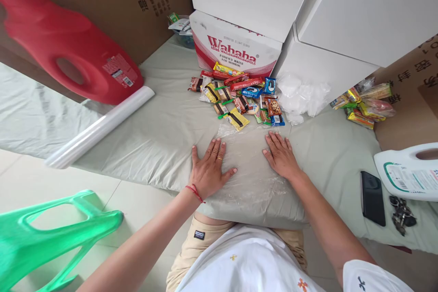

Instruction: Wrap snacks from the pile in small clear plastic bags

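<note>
My left hand (pixel 208 169) lies palm down, fingers spread and thumb pointing inward, released and resting on the left side of a sheet of clear plastic film (pixel 249 169). My right hand (pixel 280 155) is flat too, released, its fingers slightly parted at the film's right side. The film stretches between my hands over the grey-green cloth (pixel 164 123), wrinkled along its near part; I can't tell exactly where its near border ends.

Just beyond my fingertips, at the film's far end, sits the pile of wrapped snacks (pixel 236 118), backed by the Wahaha box (pixel 236 50). White plastic bags (pixel 301 96) crowd its right side.

The cloth's front edge runs close to my shorts (pixel 188 246). Left of my left hand, cloth extends to the plastic roll (pixel 102 127), which slants toward that edge. Right of my right hand, it extends to the phone (pixel 372 198) and keys (pixel 402 214).
</note>
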### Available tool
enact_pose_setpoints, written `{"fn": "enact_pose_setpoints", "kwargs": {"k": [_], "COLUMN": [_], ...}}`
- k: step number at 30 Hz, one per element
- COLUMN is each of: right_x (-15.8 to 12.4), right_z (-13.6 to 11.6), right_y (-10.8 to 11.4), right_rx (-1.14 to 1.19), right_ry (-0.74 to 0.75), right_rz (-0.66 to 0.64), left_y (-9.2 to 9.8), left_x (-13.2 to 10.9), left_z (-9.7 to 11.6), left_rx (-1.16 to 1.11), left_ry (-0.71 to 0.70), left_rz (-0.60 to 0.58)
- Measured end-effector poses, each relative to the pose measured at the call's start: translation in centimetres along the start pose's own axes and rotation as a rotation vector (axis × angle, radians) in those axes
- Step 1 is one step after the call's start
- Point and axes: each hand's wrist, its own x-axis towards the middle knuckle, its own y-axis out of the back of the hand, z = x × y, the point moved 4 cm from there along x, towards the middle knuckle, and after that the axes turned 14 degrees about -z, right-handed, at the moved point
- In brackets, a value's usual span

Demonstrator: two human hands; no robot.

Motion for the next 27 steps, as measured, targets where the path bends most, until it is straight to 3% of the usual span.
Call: {"fn": "enact_pose_setpoints", "kwargs": {"k": [5, 10, 14, 18, 23, 27], "right_x": [-0.2, 2.7, 9.1, 17.3, 25.7, 28.2], "right_z": [0.8, 1.1, 0.0, -2.5, -4.2, -3.0], "right_y": [0.6, 6.2, 11.9, 15.5, 15.7, 14.8], "right_rx": [0.076, 0.166, 0.052, -0.159, -0.403, -0.472], "right_ry": [0.018, 0.041, 0.066, 0.136, 0.305, 0.295], "right_rz": [0.065, 0.294, 0.284, 0.192, -0.003, -0.032], "left_y": [-0.1, -0.2, -0.1, 0.0, 0.0, 0.0], "left_x": [-0.2, -0.2, -0.3, -0.3, -0.4, -0.4], "left_z": [-0.4, -0.3, -0.3, -0.3, -0.4, -0.5], "left_rx": [-0.007, -0.011, -0.02, -0.029, -0.046, -0.061], "left_ry": [0.014, 0.012, 0.007, 0.008, 0.014, 0.008], "left_rz": [0.02, 0.03, 0.033, 0.032, 0.037, 0.04]}}
